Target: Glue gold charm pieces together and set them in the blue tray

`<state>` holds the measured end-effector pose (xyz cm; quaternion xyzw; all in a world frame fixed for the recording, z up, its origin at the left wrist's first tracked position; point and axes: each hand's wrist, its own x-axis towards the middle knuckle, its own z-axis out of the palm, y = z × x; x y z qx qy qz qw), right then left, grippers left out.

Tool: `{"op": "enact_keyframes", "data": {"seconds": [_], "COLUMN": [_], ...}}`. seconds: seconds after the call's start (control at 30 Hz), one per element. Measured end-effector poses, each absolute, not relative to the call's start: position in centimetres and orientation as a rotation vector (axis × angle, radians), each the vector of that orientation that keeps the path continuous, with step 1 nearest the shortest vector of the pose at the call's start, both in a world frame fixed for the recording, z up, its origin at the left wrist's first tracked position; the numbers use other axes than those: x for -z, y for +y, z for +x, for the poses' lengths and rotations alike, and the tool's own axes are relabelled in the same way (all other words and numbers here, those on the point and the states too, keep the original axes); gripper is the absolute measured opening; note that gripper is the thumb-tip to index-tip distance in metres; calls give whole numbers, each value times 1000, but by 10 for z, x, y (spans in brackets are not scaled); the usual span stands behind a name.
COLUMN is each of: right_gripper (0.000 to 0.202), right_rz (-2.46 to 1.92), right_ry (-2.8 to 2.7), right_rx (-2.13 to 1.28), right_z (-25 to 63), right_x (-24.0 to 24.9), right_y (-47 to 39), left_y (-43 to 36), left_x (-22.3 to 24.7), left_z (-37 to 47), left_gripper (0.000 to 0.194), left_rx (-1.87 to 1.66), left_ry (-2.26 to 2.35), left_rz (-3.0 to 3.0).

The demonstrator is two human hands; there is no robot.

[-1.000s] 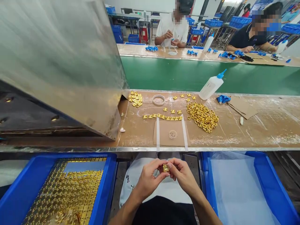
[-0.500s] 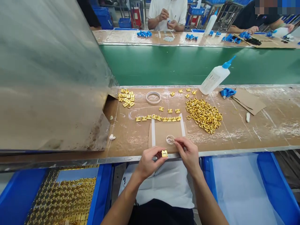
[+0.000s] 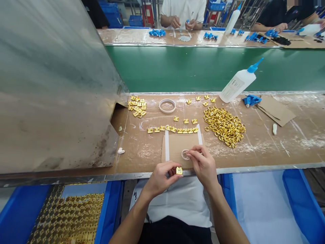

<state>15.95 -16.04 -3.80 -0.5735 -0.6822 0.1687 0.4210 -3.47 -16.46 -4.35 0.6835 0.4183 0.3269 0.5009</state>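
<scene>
My left hand (image 3: 161, 176) pinches a small square gold metal piece (image 3: 179, 170) between thumb and fingertips, above the bench's front edge. My right hand (image 3: 203, 166) has its thumb and fingers pressed together at the right rim of a small round clear dish (image 3: 185, 154). What those fingers hold, if anything, is too small to make out. Under the dish lies a cardboard sheet (image 3: 175, 145) with a white strip down each side. Behind it runs a row of similar gold pieces (image 3: 162, 128), with a few more farther back.
A heap of gold rings (image 3: 224, 127) lies to the right, near a leaning white bottle (image 3: 237, 86). A tape roll (image 3: 167, 105) and a gold-piece cluster (image 3: 137, 105) sit left. A metal housing (image 3: 58, 84) blocks the far left. Blue bins (image 3: 299, 200) flank my lap.
My right fingers have dipped slightly toward the dish. The left hand has turned the gold piece a little and lowered it. The view has shifted slightly.
</scene>
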Motion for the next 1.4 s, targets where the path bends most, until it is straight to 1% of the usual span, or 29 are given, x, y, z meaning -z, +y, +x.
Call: {"op": "enact_keyframes", "data": {"seconds": [0.1, 0.27, 0.37, 0.53, 0.77, 1.03, 1.27, 1.4], "right_gripper": [24, 26, 26, 26, 26, 28, 37, 36], "right_rz": [-1406, -1458, -1484, -1423, -1435, -1478, -1509, -1493], "right_ry": [-1721, -1841, -1897, -1814, -1409, -1323, -1207, -1163], "right_rx": [-445, -313, -300, -480, -673, -700, -794, -820], "right_z": [159, 164, 168, 171, 171, 164, 159, 157], "right_x": [38, 33, 29, 27, 35, 41, 41, 38], "right_y": [-159, -157, -160, -162, -159, -160, -158, -157], "left_y": [-165, -165, -166, -166, -160, -153, -152, -154], "left_x": [44, 44, 43, 42, 38, 36, 35, 34], "left_z": [-35, -35, -35, -33, -22, -17, -18, -18], "left_gripper": [27, 27, 26, 25, 16, 19, 26, 27], "left_rx": [-787, -809, -800, -803, -775, -773, -735, -734], "left_ry": [1009, 990, 1003, 1029, 1103, 1112, 1117, 1128], "left_rz": [1655, 1674, 1674, 1655, 1597, 1572, 1430, 1423]}}
